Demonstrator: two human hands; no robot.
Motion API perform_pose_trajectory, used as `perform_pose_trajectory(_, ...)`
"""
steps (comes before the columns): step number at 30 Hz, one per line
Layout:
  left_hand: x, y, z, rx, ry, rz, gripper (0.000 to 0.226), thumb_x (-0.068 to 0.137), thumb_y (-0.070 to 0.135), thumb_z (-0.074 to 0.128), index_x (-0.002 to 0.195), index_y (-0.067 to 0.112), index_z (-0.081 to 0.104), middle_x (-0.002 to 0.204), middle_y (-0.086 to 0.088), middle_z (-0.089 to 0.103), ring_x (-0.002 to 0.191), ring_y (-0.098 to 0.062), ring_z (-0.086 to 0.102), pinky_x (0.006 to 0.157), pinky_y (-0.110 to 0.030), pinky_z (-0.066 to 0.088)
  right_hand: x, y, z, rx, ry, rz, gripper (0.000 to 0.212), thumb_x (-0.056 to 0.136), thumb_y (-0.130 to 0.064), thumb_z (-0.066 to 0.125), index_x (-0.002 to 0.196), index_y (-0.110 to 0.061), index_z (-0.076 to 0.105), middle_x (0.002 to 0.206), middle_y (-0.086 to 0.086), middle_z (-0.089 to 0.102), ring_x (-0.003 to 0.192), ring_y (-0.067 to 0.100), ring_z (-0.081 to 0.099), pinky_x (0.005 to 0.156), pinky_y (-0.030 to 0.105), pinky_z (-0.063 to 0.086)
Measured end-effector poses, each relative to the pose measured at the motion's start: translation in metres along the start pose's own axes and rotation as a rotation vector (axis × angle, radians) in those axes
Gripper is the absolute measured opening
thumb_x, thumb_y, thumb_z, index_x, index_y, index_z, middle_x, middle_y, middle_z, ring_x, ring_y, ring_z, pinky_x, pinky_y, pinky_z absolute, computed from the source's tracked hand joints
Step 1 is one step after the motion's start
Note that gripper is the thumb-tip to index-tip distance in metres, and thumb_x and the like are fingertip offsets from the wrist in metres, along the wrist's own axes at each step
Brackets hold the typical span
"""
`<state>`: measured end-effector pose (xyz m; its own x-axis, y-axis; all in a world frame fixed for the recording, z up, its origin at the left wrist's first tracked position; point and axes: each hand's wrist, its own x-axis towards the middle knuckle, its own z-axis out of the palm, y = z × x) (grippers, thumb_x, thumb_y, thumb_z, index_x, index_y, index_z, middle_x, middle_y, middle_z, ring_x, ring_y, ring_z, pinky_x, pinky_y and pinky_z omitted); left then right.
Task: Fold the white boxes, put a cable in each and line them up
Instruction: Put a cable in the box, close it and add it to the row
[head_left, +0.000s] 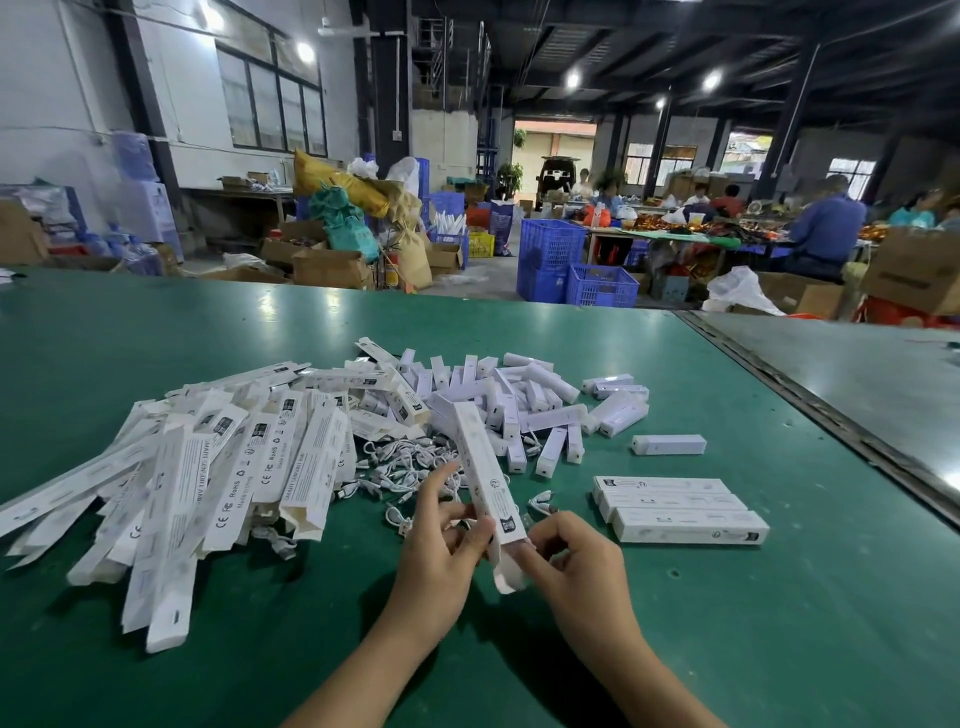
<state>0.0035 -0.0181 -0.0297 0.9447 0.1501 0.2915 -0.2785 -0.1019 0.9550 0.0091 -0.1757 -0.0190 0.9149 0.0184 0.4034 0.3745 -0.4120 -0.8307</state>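
I hold one long white box tilted above the green table, its far end pointing away from me. My left hand grips its near end from the left, fingers wrapped around it. My right hand pinches the open flap at the box's near end. A white cable lies just behind my right hand. Three closed boxes lie side by side to the right. A heap of flat unfolded boxes spreads on the left, and loose cables lie in the middle.
Several small white inner boxes are piled behind the cables, and one lies alone at the right. A metal seam splits the table on the right. Beyond the far edge stand blue crates, cartons and seated people.
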Motion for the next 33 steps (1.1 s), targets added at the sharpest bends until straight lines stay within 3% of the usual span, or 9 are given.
perform_pose_trajectory(3, -0.001, 0.000, 0.001, 0.145, -0.126, 0.025, 0.047, 0.100, 0.017, 0.056, 0.132, 0.052, 0.051, 0.126, 0.015, 0.065, 0.116, -0.005, 0.062, 0.101, -0.029, 0.051, 0.002, 0.001, -0.005, -0.020, 0.018, 0.016, 0.025, 0.075, -0.014, 0.082, 0.063, -0.024, 0.062, 0.065, -0.010, 0.064, 0.053, 0.003, 0.054, 0.051, 0.015, 0.042)
perform_pose_trajectory(5, -0.002, 0.001, 0.000, 0.201, -0.190, 0.018, 0.043, 0.101, 0.021, 0.055, 0.132, 0.049, 0.054, 0.135, 0.018, 0.059, 0.125, 0.001, 0.053, 0.108, -0.022, 0.043, 0.003, 0.001, -0.007, -0.018, 0.028, 0.032, 0.024, 0.075, -0.018, 0.083, 0.064, -0.023, 0.063, 0.064, -0.008, 0.064, 0.052, 0.003, 0.053, 0.051, 0.017, 0.044)
perform_pose_trajectory(8, -0.004, 0.004, -0.001, 0.247, -0.229, 0.030, 0.042, 0.099, 0.028, 0.060, 0.132, 0.053, 0.052, 0.135, 0.028, 0.054, 0.126, 0.015, 0.045, 0.101, -0.003, 0.035, 0.004, 0.001, -0.008, -0.014, 0.046, 0.055, 0.022, 0.074, -0.019, 0.084, 0.066, -0.023, 0.063, 0.065, -0.008, 0.066, 0.052, 0.003, 0.054, 0.052, 0.018, 0.047)
perform_pose_trajectory(12, -0.006, 0.005, -0.001, 0.246, -0.237, 0.022, 0.044, 0.094, 0.034, 0.066, 0.134, 0.044, 0.053, 0.123, 0.019, 0.066, 0.112, 0.004, 0.060, 0.096, -0.018, 0.048, 0.003, 0.001, -0.008, -0.015, 0.070, 0.078, 0.025, 0.074, -0.014, 0.082, 0.067, -0.023, 0.060, 0.067, -0.008, 0.066, 0.054, 0.008, 0.058, 0.054, 0.022, 0.049)
perform_pose_trajectory(16, -0.006, 0.002, -0.002, 0.265, -0.231, 0.055, 0.039, 0.091, 0.037, 0.069, 0.125, 0.046, 0.053, 0.107, 0.017, 0.072, 0.088, -0.002, 0.067, 0.078, -0.015, 0.051, 0.003, 0.000, -0.009, 0.011, 0.075, 0.066, 0.026, 0.074, -0.016, 0.082, 0.066, -0.021, 0.057, 0.064, -0.004, 0.065, 0.056, 0.015, 0.059, 0.057, 0.033, 0.051)
perform_pose_trajectory(21, -0.005, -0.002, -0.002, 0.241, -0.200, 0.048, 0.035, 0.090, 0.046, 0.067, 0.122, 0.051, 0.053, 0.103, 0.016, 0.074, 0.093, -0.003, 0.068, 0.079, -0.016, 0.052, 0.001, 0.000, -0.013, 0.019, 0.000, -0.068, 0.020, 0.083, -0.021, 0.077, 0.077, -0.024, 0.058, 0.067, -0.011, 0.066, 0.057, 0.001, 0.061, 0.055, 0.020, 0.049)
perform_pose_trajectory(26, -0.003, -0.006, -0.003, 0.211, -0.183, 0.080, 0.045, 0.082, 0.070, 0.058, 0.121, 0.050, 0.052, 0.095, 0.011, 0.075, 0.090, -0.008, 0.070, 0.084, -0.033, 0.056, 0.001, -0.003, -0.015, 0.031, -0.085, -0.309, 0.003, 0.091, -0.021, 0.066, 0.090, -0.019, 0.065, 0.101, -0.015, 0.065, 0.085, 0.007, 0.070, 0.070, 0.023, 0.057)
perform_pose_trajectory(29, -0.002, -0.007, -0.003, 0.187, -0.158, 0.087, 0.042, 0.082, 0.069, 0.058, 0.120, 0.053, 0.052, 0.096, 0.013, 0.075, 0.093, -0.005, 0.070, 0.087, -0.032, 0.056, 0.001, -0.003, -0.021, -0.066, -0.174, -0.403, 0.016, 0.091, -0.030, 0.065, 0.105, -0.023, 0.067, 0.130, -0.019, 0.057, 0.115, 0.002, 0.059, 0.086, 0.019, 0.052)
perform_pose_trajectory(33, -0.001, -0.007, -0.005, 0.185, -0.113, 0.089, 0.038, 0.081, 0.066, 0.059, 0.116, 0.056, 0.052, 0.093, 0.013, 0.074, 0.089, -0.004, 0.070, 0.081, -0.024, 0.054, 0.005, -0.003, -0.028, -0.134, -0.289, -0.443, 0.036, 0.082, -0.027, 0.069, 0.117, -0.029, 0.064, 0.143, -0.022, 0.048, 0.127, -0.004, 0.049, 0.102, 0.018, 0.042)
